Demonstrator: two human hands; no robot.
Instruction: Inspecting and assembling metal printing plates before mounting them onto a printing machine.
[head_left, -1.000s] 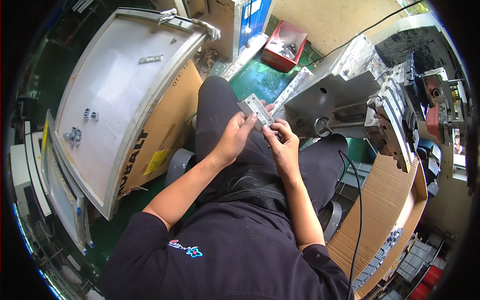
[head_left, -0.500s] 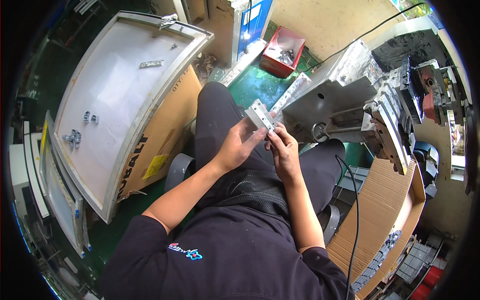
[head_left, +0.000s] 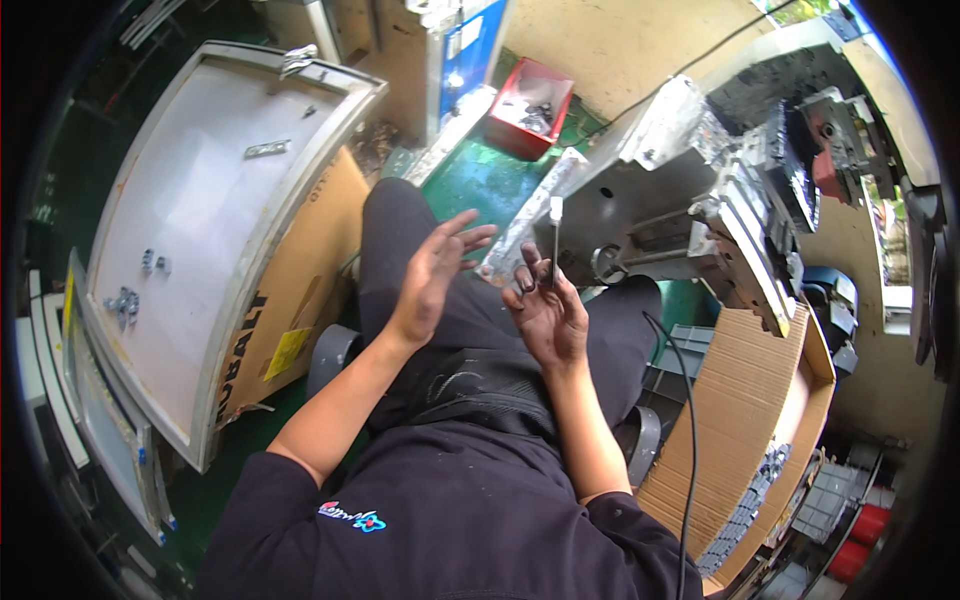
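Note:
My right hand [head_left: 548,312] is in front of my lap, pinching a slim metal piece [head_left: 556,236] between thumb and fingers. The piece stands nearly upright and shows its narrow edge, pale at the top and dark lower down. Its broad face is turned out of sight. My left hand [head_left: 432,278] is open beside it on the left, fingers stretched out and apart from the piece. Dark smudges cover the fingertips of my right hand.
At the left a framed white board [head_left: 190,200] bears small metal parts, against a cardboard box [head_left: 285,290]. A red bin [head_left: 530,140] holds scraps ahead. A metal machine [head_left: 640,215] stands at right, above an open carton [head_left: 735,400] with stacked grey parts. A black cable [head_left: 692,440] hangs by my right arm.
My left hand has let go of the silvery metal piece and moved left. The right hand keeps it, now turned edge-on. The whole view has shifted slightly.

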